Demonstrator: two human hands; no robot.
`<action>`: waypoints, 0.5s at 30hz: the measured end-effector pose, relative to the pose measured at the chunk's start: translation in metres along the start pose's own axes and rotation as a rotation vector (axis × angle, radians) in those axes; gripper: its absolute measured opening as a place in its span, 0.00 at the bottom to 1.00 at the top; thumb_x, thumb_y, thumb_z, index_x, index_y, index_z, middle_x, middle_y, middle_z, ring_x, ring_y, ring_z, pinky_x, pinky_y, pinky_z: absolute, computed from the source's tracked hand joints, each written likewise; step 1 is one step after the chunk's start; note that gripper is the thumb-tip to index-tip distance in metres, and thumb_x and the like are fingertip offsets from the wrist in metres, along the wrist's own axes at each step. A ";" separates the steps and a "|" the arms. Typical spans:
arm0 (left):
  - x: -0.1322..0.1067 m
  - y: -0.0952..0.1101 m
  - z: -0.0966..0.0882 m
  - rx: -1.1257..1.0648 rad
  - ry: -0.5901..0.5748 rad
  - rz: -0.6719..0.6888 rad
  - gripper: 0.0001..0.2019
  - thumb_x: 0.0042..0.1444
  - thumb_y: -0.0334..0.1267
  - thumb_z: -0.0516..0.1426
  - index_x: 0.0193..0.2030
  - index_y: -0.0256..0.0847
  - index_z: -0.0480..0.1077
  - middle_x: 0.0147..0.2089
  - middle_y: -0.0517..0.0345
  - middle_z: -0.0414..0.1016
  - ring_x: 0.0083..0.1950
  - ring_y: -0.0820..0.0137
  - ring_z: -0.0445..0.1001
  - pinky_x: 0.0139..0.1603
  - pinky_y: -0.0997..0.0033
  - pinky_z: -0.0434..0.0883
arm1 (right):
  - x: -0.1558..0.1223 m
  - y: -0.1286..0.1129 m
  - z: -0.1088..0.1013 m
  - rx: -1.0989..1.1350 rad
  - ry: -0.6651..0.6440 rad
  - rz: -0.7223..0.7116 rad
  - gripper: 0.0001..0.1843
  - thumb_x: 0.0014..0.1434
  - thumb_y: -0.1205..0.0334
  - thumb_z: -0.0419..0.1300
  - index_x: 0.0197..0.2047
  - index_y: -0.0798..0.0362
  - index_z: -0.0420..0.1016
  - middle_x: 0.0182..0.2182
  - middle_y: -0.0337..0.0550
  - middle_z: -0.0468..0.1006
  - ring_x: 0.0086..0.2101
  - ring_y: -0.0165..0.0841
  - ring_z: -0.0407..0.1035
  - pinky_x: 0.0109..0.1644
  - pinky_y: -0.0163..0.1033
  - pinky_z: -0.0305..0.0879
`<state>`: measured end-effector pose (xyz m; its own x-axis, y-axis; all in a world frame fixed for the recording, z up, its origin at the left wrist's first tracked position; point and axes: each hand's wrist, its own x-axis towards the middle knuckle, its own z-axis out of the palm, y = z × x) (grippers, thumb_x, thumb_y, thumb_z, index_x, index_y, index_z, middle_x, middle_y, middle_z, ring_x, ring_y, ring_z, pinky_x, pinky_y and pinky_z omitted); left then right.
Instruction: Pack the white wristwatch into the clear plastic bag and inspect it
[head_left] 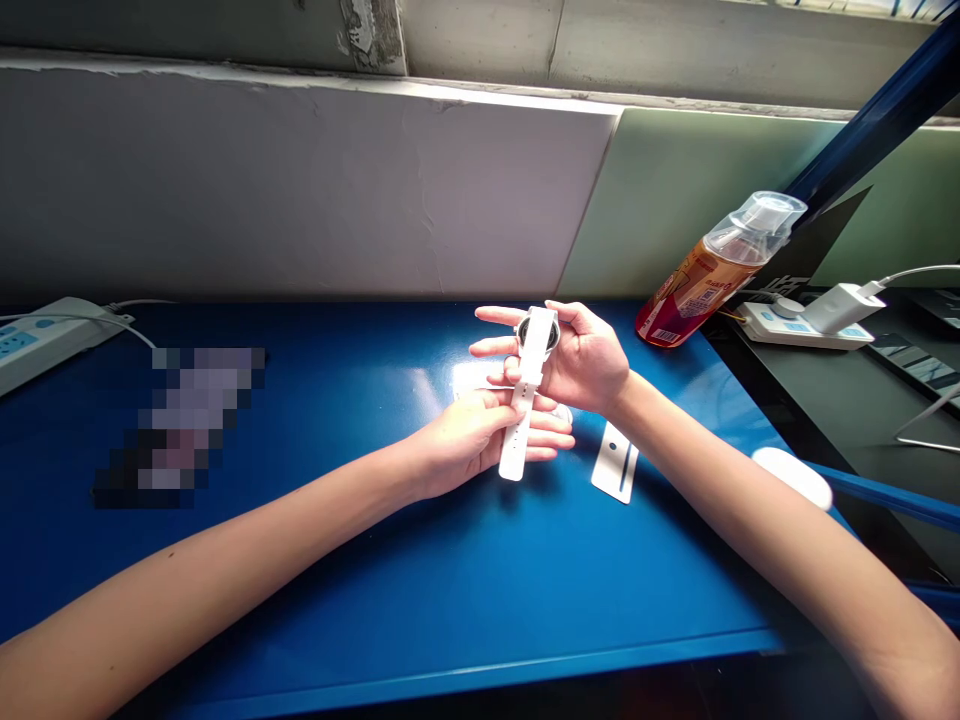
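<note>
Over the blue table, I hold a watch (534,350) with a white strap and a dark round part, its strap hanging toward me. My left hand (476,435) pinches the lower, holed part of the strap between thumb and fingers. Palm up, my right hand (589,355) cradles the watch's upper part, thumb at the top of the strap and fingers stretched behind it. Beneath the hands lies a white object (469,377), mostly hidden. A white card (615,468) with a slot and a round hole lies near my right wrist.
A drink bottle (697,285) leans at the back right. Power strips stand at left (45,340) and right (814,325), the right one with a charger (844,307). A white rounded object (793,478) sits by the blue table's (450,600) right edge. A pixelated object (187,420) lies left.
</note>
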<state>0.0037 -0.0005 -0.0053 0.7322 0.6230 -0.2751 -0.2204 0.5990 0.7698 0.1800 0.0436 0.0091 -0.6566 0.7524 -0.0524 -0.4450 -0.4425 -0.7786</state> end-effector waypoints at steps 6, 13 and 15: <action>-0.002 0.001 0.004 0.039 0.033 -0.018 0.09 0.66 0.33 0.57 0.48 0.30 0.75 0.47 0.38 0.81 0.45 0.59 0.82 0.53 0.57 0.77 | 0.000 0.001 0.002 0.043 0.005 -0.002 0.28 0.70 0.49 0.43 0.54 0.61 0.75 0.30 0.42 0.80 0.24 0.29 0.70 0.48 0.43 0.73; -0.003 0.005 0.003 -0.052 0.017 -0.041 0.23 0.65 0.51 0.55 0.51 0.29 0.75 0.50 0.36 0.80 0.51 0.53 0.80 0.59 0.52 0.72 | 0.005 0.001 0.005 0.008 0.291 -0.172 0.15 0.65 0.49 0.61 0.39 0.52 0.80 0.15 0.26 0.61 0.15 0.21 0.53 0.29 0.29 0.70; -0.003 0.008 0.005 -0.141 0.033 -0.028 0.30 0.64 0.56 0.53 0.56 0.28 0.71 0.56 0.32 0.76 0.57 0.49 0.77 0.62 0.50 0.69 | 0.007 -0.002 0.003 0.071 0.339 -0.218 0.14 0.67 0.52 0.58 0.38 0.52 0.79 0.17 0.27 0.66 0.16 0.20 0.59 0.32 0.27 0.70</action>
<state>0.0026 -0.0005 0.0041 0.7187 0.6194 -0.3159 -0.2900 0.6799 0.6735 0.1747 0.0486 0.0121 -0.3098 0.9451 -0.1036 -0.6004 -0.2789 -0.7495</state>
